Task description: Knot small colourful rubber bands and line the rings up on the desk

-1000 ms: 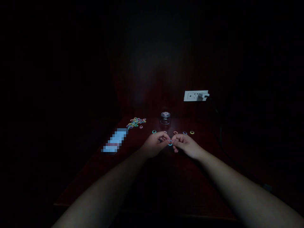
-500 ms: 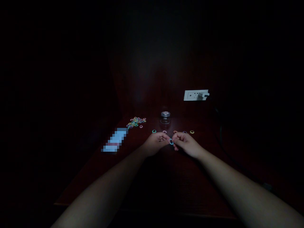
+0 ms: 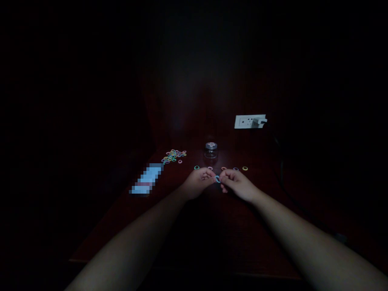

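Note:
A small light-blue hair tie is pinched between my two hands above the dark red table. My left hand grips its left side with thumb and fingers closed. On the other side my right hand pinches it the same way. Just beyond the hands lies a row of single hair ties: a green one, a pink one, an orange one, a purple one partly behind my right hand, and a yellow one.
A loose pile of coloured hair ties lies at the back left. A lidded clear jar stands near the wall. At left is a blurred-out phone-like object. A wall socket holds a plug, its dark cable running down the right side.
The light-blue hair tie has tilted and shifted slightly up and left between my fingers. Both hands stay almost in place, and the other things have not moved.

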`<state>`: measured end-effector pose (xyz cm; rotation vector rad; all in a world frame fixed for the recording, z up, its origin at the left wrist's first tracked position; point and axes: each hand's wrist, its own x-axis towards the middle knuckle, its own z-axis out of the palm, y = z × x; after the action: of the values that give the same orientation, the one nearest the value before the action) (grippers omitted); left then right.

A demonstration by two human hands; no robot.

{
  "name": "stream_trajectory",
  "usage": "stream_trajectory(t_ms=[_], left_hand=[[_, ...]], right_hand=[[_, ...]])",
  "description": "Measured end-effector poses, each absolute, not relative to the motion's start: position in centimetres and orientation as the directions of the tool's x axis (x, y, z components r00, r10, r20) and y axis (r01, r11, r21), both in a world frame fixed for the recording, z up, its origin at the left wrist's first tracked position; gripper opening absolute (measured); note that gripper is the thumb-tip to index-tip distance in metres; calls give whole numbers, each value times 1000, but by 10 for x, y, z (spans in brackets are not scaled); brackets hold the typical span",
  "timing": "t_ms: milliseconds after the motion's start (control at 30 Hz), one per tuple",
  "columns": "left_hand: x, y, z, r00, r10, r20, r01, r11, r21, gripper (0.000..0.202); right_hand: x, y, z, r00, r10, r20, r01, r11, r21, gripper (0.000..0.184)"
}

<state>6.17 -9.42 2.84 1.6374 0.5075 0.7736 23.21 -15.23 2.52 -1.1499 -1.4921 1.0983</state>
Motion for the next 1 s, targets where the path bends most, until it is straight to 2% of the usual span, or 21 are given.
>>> stream_trajectory(t_ms=[267, 567, 800, 1000], left_hand=[[63, -94, 28, 648, 731, 214, -95, -201, 975, 18], [62, -91, 25, 676, 701, 225, -39, -272, 962, 17], [58, -99, 31, 656, 669, 348, 74, -517, 853, 17], [53, -102, 39, 704, 575, 417, 117, -673, 731, 17]], right_hand=[[234, -152, 23, -165, 974, 152, 142, 176, -974, 27], [232, -155, 27, -229, 959, 165, 68, 185, -980, 29], [230, -156, 30, -261, 953, 155, 57, 175, -983, 31], [233, -154, 27, -260, 953, 154, 28, 167, -986, 32]])
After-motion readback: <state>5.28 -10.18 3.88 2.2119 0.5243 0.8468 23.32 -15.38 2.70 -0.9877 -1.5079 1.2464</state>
